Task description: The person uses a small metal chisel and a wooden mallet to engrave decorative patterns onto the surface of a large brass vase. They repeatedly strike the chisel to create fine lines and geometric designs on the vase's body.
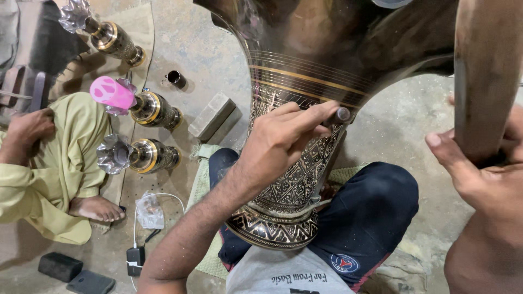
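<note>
Judging by its size and its engraved metal skin, the vase [289, 179] you worked on looked heavy, rigid and slick where it was polished. It lay tilted across your lap, foot toward your belly, flared mouth up and away from you, wedged between your dark trouser legs [370, 212].

Your left hand [283, 139] rested on the patterned neck of the vase with its fingers closed around a small chisel [342, 115], tip against the metal just under the gold bands. Your right hand [479, 174] was wrapped shut around a thick wooden handle [485, 76] that rose out of frame; I could not tell what sat at its top.

A piece like that seemed best taken at the narrow neck or the ringed foot, where the engraving gives some bite; the smooth flare would probably slip, and the thin rim might dent if knocked.

As for containers: 3 smaller vases [147, 155] lay on their sides on the floor [392, 125] to your left, 1 with a pink wrapping [111, 93] over its mouth. What they held, if anything, I could not see. A small dark cup [175, 79] lay tipped beside them, apparently empty, near a grey block [212, 115]. A person in a yellow-green garment [60, 163] sat next to them.
</note>
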